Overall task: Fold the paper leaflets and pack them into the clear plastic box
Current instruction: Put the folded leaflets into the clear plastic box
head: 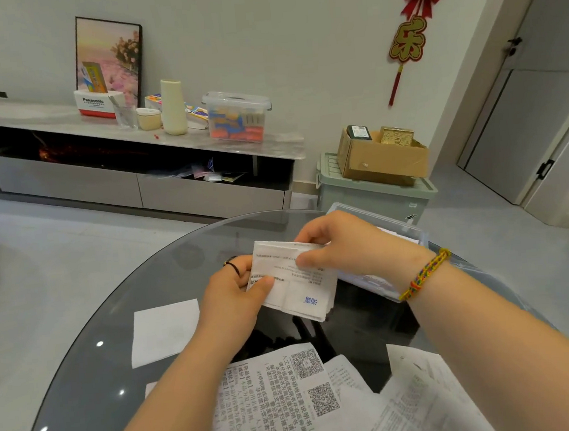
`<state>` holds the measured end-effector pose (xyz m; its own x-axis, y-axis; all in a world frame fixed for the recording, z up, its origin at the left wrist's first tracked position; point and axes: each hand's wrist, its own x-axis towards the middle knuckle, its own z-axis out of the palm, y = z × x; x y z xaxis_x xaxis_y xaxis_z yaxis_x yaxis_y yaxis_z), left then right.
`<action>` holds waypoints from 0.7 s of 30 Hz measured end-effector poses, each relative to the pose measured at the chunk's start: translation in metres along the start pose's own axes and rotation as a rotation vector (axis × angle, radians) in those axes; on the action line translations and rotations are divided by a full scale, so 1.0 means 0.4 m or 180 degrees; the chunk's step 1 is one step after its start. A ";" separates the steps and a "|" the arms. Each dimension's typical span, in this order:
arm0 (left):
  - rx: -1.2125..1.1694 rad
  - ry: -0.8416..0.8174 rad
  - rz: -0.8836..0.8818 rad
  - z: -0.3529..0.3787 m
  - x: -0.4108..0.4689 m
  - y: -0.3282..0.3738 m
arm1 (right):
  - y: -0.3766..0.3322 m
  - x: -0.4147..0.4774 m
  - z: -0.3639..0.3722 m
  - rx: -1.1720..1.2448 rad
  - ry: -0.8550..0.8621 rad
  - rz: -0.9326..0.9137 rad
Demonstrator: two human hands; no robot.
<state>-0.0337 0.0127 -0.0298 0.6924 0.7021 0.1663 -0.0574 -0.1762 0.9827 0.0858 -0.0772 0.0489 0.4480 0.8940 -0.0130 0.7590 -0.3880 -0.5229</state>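
left hand: pinching left edge of folded leaflet, thumb on top
right hand: pinching far edge of same leaflet
folded leaflet: held above glass table, centre
clear plastic box: far right, behind right hand
loose leaflets: flat, near edge
white sheet: left of hands

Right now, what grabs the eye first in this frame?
Both hands at centre: the left hand and right hand pinch a folded leaflet above the round glass table. Along the table's near edge spread unfolded printed leaflets, and the clear plastic box sits just behind the right hand.
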 end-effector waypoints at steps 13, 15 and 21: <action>0.1679 -0.0708 0.0311 0.026 -0.024 -0.022 | 0.067 -0.037 -0.145 0.0228 0.0779 0.0417; 0.2321 -0.0788 0.0475 0.032 -0.022 -0.030 | 0.094 -0.040 -0.183 0.0153 0.1102 0.0507; 0.3316 -0.1059 0.0648 0.049 -0.011 -0.045 | 0.159 -0.021 -0.218 -0.0122 0.1403 0.0902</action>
<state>-0.0214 -0.0008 -0.0497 0.9061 0.4017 0.1330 0.3322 -0.8700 0.3644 0.1716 -0.1289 0.0900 0.7883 0.5766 0.2148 0.5922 -0.6161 -0.5193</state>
